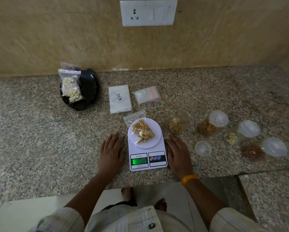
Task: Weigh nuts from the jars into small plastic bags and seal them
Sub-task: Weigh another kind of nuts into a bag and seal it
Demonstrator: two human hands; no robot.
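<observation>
On the round platter of the white kitchen scale (148, 158) lies a small plastic bag of walnut pieces (142, 130), between and just beyond both hands. The left hand (111, 151) rests flat on the granite counter (39, 148) left of the scale, fingers straight; the right hand (178, 154) lies flat against the scale's right edge. An open jar (179, 122) stands right of the scale, its lid (203, 148) nearer

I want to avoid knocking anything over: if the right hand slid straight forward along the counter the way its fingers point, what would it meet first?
Most likely the open jar of walnuts, just beyond the right hand; depth is hard to judge.
</observation>
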